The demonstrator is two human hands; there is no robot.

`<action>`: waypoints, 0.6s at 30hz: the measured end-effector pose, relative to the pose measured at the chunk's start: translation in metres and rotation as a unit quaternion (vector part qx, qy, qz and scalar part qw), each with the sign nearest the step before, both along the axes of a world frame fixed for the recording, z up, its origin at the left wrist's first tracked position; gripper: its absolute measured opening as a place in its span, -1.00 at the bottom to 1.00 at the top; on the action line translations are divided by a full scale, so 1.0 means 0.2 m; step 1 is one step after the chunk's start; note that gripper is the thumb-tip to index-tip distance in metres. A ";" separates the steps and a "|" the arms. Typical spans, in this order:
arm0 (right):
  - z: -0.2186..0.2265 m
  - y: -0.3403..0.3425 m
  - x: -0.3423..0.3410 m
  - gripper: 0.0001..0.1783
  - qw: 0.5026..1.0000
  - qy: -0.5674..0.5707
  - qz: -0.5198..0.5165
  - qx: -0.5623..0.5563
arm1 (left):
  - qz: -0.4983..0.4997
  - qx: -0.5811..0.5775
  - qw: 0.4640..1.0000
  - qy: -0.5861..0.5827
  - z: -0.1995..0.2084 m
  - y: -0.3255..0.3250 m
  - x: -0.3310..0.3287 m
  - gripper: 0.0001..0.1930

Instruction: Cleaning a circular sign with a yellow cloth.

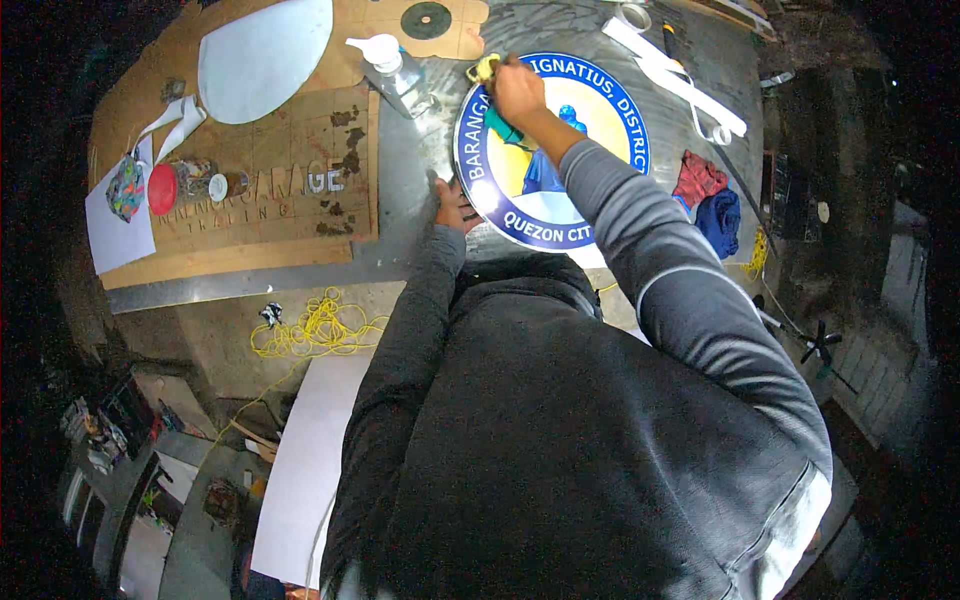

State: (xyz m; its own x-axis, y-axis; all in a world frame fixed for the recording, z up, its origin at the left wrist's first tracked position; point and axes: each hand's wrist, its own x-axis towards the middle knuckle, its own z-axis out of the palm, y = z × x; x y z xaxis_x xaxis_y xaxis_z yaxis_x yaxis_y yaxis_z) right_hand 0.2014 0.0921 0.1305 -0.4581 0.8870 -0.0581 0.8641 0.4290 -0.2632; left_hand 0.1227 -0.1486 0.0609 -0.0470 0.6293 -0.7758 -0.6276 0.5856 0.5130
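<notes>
A round sign [624,95] with a blue lettered border and a yellow, blue and white picture lies on the metal-topped table [412,165]. My right hand [520,92] is over its upper left rim, fingers closed on a crumpled yellow cloth [483,68]. Its forearm crosses the sign and hides part of the picture. At the sign's lower left edge rests my left hand [453,206], its fingers apart and holding nothing. A clear pump bottle [402,80] with a white top stands left of the sign.
Left of the bottle lies a brown board [290,225] with cut letters, jars and a white strip. White strips [680,85] lie at the right, above red and blue cloths [718,222]. Yellow cord [325,325] is tangled on the floor beside a white sheet [300,470].
</notes>
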 end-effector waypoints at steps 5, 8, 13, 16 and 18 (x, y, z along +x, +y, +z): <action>0.00 -0.12 0.03 -0.67 0.997 0.053 0.059 -0.003 | -0.003 0.013 1.000 0.011 -0.01 -0.01 0.01 -0.01; 0.04 -0.41 0.05 -0.69 0.991 0.039 0.122 -0.027 | -0.016 -0.011 1.000 0.007 0.00 0.00 -0.01 0.02; 0.11 -0.84 0.23 -0.71 0.982 0.081 0.162 -0.047 | -0.016 -0.007 0.999 -0.031 -0.04 0.01 -0.04 -0.03; 0.15 -1.04 0.39 -0.72 0.982 0.078 0.153 -0.078 | 0.008 0.025 0.999 -0.039 -0.06 0.00 -0.04 -0.15; 0.18 -1.15 0.50 -0.73 0.981 0.078 0.144 -0.105 | -0.057 0.011 0.997 0.043 -0.14 -0.02 -0.07 -0.32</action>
State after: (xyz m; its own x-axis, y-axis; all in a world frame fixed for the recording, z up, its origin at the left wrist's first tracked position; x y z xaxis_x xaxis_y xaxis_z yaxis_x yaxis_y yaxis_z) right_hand 0.3014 -0.1383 0.1669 -0.7056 0.6955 -0.1360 0.6578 0.5713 -0.4909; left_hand 0.1091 -0.1524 0.0333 -0.0396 0.6517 -0.7574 -0.5101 0.6386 0.5762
